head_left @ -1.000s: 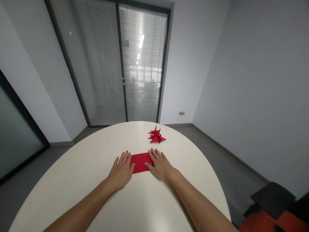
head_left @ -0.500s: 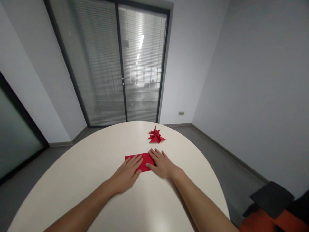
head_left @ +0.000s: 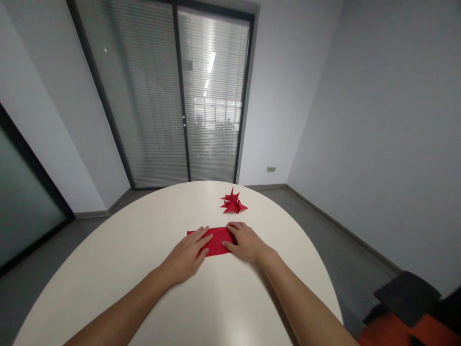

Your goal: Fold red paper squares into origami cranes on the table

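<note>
A folded sheet of red paper (head_left: 217, 242) lies flat on the white round table, its long side running left to right. My left hand (head_left: 185, 254) rests palm down over its left part, fingers stretched out and pointing away from me. At the right end is my right hand (head_left: 245, 240), its thumb on the paper and its other fingers bent over the far right corner, thumb and fingers apart. Both ends of the sheet are partly hidden under the hands. Just beyond it stands a cluster of red folded-paper cranes (head_left: 233, 203).
The round white table (head_left: 118, 269) fills the foreground. Behind it are a glass partition with blinds (head_left: 212, 144) and grey walls. A black and orange chair (head_left: 403, 307) is at the lower right, past the table's edge.
My right hand has slid slightly right, its fingers now closer together and more bent. My left hand has shifted slightly left, baring more of the paper's middle.
</note>
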Motion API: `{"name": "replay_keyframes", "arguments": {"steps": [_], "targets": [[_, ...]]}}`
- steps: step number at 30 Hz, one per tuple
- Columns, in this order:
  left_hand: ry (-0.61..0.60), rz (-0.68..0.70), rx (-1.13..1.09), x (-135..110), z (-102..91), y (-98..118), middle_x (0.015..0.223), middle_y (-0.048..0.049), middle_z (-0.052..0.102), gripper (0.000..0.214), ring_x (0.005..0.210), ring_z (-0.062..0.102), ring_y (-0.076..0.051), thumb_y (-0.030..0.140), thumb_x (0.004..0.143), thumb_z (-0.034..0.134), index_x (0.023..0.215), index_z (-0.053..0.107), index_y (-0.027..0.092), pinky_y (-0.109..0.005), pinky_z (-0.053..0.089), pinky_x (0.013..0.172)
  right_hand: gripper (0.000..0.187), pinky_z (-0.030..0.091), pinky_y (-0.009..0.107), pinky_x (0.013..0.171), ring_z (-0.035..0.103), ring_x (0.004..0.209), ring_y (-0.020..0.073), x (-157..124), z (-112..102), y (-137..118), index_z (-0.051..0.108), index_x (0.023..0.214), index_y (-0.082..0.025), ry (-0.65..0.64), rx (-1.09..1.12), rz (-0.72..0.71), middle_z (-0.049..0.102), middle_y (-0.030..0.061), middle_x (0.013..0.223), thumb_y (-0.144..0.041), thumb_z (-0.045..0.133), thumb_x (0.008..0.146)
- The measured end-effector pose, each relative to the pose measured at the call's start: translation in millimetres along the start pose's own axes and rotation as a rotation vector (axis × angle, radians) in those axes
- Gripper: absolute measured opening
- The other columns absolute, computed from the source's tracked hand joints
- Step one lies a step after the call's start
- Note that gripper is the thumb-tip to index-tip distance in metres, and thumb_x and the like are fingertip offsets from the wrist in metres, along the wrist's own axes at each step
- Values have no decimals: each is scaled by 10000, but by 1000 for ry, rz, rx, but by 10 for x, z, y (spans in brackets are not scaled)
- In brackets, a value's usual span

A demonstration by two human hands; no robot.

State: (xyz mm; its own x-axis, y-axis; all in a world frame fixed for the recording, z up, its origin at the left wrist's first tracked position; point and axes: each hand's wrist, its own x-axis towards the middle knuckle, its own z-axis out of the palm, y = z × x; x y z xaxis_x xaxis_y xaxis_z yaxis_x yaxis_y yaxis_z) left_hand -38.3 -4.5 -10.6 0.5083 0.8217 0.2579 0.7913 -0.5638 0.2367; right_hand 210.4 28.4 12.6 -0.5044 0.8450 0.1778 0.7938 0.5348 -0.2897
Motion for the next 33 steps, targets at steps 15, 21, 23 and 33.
{"name": "replay_keyframes", "arguments": {"steps": [15,21,23,33], "targets": [[17,13,-24,13,-82,137,1365,-61,619,373,1249,545,-267,376,964,493,1276,650,244,-452,442,1083,497,415,381,957,556,1083,276,2,-81,77,649,1245,-143,42,-3,-23,643,148,1184,-481,623,882],[46,-22,-5,-17,-17,61,1399,-86,598,427,1290,533,-290,440,940,522,1289,635,223,-484,394,1123,382,414,352,963,563,1080,254,3,-103,52,666,1226,-158,37,41,-17,656,133,1153,-368,577,920],[53,-37,-7,-18,-10,39,1400,-93,597,426,1295,533,-292,434,941,516,1286,635,214,-485,395,1123,354,418,347,961,571,1077,248,3,-115,58,670,1227,-165,21,69,-28,666,128,1142,-320,544,935],[46,-66,15,9,-1,41,1405,-89,594,409,1299,529,-294,426,944,522,1276,646,222,-494,402,1119,572,420,366,1047,543,1208,270,-63,-191,132,662,1261,-188,-67,271,-144,589,126,1321,-475,746,774]]}}
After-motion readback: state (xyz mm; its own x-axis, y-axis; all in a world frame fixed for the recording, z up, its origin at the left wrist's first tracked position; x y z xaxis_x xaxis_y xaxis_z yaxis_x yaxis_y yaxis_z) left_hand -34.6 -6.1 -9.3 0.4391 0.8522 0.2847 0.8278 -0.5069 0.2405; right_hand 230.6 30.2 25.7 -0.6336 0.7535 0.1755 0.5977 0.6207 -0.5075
